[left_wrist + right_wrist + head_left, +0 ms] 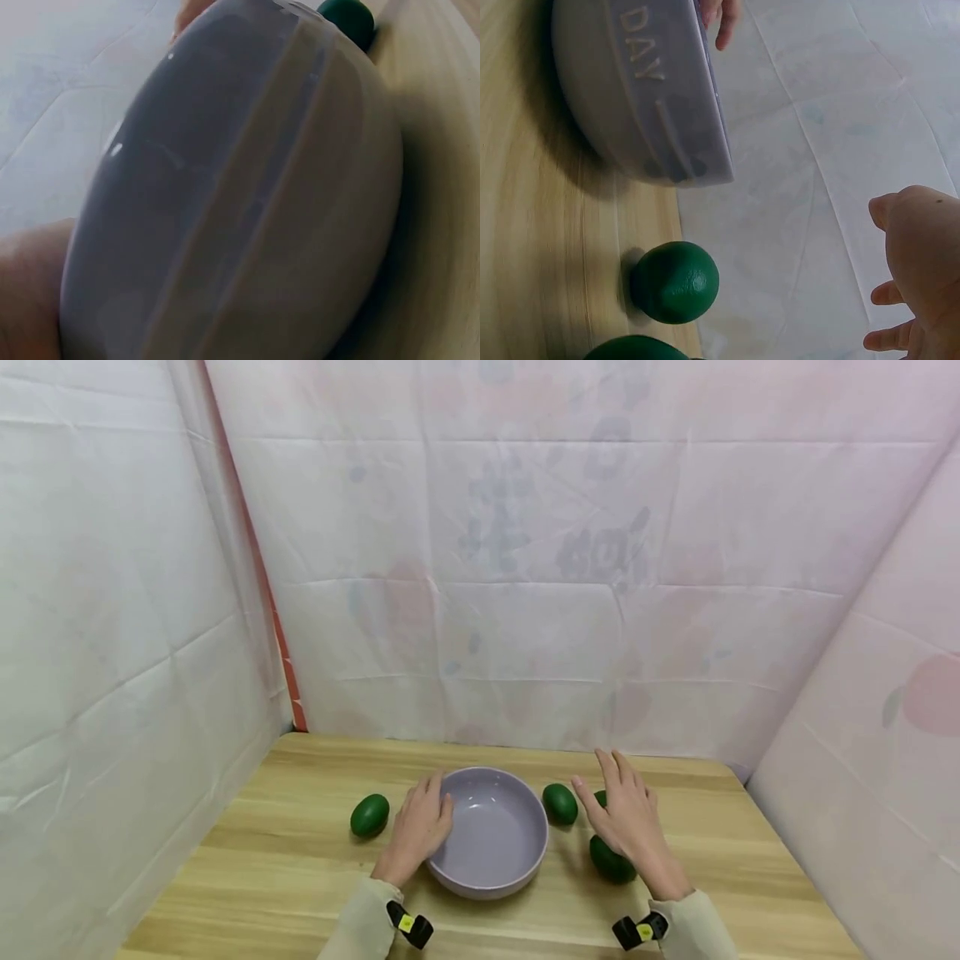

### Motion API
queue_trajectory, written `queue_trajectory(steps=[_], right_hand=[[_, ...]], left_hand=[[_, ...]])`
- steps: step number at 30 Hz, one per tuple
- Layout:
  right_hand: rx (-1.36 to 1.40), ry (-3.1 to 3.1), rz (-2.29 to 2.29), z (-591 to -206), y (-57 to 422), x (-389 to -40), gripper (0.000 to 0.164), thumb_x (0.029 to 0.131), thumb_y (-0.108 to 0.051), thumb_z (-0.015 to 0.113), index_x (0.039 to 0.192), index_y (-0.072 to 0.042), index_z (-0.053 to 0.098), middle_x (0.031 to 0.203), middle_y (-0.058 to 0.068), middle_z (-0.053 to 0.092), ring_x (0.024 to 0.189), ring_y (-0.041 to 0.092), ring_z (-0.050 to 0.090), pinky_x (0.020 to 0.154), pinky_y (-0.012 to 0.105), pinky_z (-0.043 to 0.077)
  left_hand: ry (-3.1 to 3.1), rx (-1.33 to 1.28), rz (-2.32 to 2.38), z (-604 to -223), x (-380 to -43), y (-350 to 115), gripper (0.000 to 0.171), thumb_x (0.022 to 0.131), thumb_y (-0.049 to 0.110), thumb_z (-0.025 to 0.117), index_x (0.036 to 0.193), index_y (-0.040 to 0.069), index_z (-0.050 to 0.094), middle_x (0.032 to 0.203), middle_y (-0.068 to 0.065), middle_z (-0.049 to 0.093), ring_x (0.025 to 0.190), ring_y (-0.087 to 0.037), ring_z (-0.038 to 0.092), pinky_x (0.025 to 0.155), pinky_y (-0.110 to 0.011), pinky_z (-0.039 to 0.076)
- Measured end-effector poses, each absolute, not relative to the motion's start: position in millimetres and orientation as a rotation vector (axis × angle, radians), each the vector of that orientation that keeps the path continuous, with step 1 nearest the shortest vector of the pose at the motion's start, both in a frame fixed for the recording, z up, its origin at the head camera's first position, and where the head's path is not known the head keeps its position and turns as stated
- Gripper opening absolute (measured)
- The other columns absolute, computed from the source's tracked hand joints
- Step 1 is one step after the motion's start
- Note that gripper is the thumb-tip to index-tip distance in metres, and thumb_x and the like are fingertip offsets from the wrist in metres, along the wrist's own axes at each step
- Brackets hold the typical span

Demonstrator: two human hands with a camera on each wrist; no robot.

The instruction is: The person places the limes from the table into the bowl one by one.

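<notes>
A lilac bowl sits on the wooden desk, near the middle of its front half, and the person's left hand rests against the bowl's left rim. Its fingers lie fairly straight along the rim, the thumb at the edge; they touch the bowl rather than curl round it. In the left wrist view the bowl's pale outer wall fills almost everything, with a fingertip just showing beyond its far edge.

The right hand hovers to the right of the bowl, palm down, fingers spread wide and holding nothing. Right beneath it lies a dark green avocado, partly covered by the palm; I cannot tell whether the hand touches it. A second green avocado lies just beside the bowl's right rim, between the bowl and the right hand's thumb, and a sliver of another green fruit peeks out behind the hand. The right wrist view shows raised lettering reading "DAY" on the bowl's side.

A fourth avocado lies alone on the desk left of the left hand, near it but apart. White creased sheeting hangs round the desk on three sides.
</notes>
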State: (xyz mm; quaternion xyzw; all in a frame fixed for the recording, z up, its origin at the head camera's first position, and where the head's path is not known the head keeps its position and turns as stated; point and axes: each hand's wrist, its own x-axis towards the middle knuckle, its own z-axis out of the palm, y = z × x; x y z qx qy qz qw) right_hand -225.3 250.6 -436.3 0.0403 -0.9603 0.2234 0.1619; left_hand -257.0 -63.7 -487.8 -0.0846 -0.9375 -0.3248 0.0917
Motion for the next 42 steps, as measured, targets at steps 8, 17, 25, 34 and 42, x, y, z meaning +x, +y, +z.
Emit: queue_trajectory(steps=[8,17,25,34,42], right_hand=[[0.106,-2.749,0.633,-441,258,-220,0.073,0.104,-0.054,0.044,0.160,-0.010,0.028,0.163,0.031,0.023,0.143,0.058,0.030,0.102,0.081,0.027],[0.065,-2.755,0.599,-440,270,-215,0.071,0.105,-0.051,0.045,0.160,-0.008,0.028,0.162,0.031,0.026,0.141,0.059,0.032,0.101,0.082,0.029],[0.052,-2.776,0.588,-442,276,-211,0.074,0.104,-0.050,0.047,0.158,-0.004,0.029,0.158,0.033,0.032,0.138,0.059,0.035,0.098,0.080,0.033],[0.085,-2.811,0.553,-451,275,-210,0.076,0.104,-0.054,0.045,0.157,-0.001,0.032,0.155,0.032,0.037,0.134,0.059,0.041,0.092,0.080,0.039],[0.097,-2.788,0.557,-461,283,-203,0.072,0.104,-0.048,0.051,0.154,0.001,0.036,0.149,0.036,0.043,0.127,0.059,0.049,0.091,0.075,0.044]], left_hand=[[-2.802,-0.231,-1.036,-495,-257,-62,0.053,0.103,0.021,0.048,0.152,0.004,0.042,0.147,-0.023,0.053,0.129,-0.042,0.058,0.103,-0.059,0.051],[-2.785,-0.181,-1.074,-496,-261,-58,0.059,0.092,0.006,0.054,0.151,0.007,0.046,0.141,-0.023,0.057,0.121,-0.043,0.063,0.095,-0.058,0.056],[-2.782,-0.156,-1.102,-495,-262,-60,0.064,0.087,-0.003,0.057,0.150,0.006,0.048,0.135,-0.023,0.060,0.116,-0.040,0.064,0.095,-0.057,0.056],[-2.770,-0.074,-1.127,-494,-255,-67,0.067,0.086,-0.006,0.062,0.149,0.009,0.049,0.133,-0.021,0.061,0.115,-0.041,0.065,0.093,-0.057,0.057],[-2.768,-0.038,-1.179,-495,-252,-66,0.068,0.087,-0.009,0.060,0.151,0.012,0.048,0.134,-0.020,0.060,0.119,-0.040,0.063,0.095,-0.057,0.056]])
